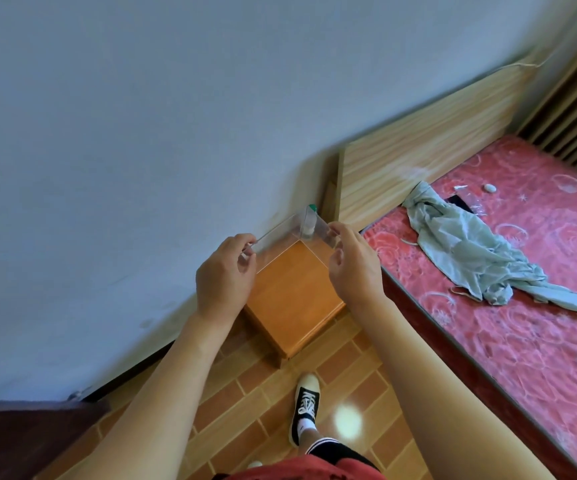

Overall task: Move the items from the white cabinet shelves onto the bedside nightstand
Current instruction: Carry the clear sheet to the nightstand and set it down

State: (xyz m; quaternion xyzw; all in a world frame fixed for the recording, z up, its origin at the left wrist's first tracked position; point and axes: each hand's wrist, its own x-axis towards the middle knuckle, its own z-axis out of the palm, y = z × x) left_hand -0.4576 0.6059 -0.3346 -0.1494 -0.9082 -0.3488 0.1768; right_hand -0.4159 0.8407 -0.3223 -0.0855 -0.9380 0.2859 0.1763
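Your left hand (pixel 223 271) and right hand (pixel 353 266) each pinch one clear box (pixel 294 233) | above one nightstand (pixel 294 299) | one bottle (pixel 309 220) behind

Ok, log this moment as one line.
phase: placing | left hand + right hand: holding clear box | over nightstand | contact: cannot tell

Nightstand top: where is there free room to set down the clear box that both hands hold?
The nightstand is bare across its front and middle, between wall and bed. Only the far corner is taken, by a small bottle seen through the box.
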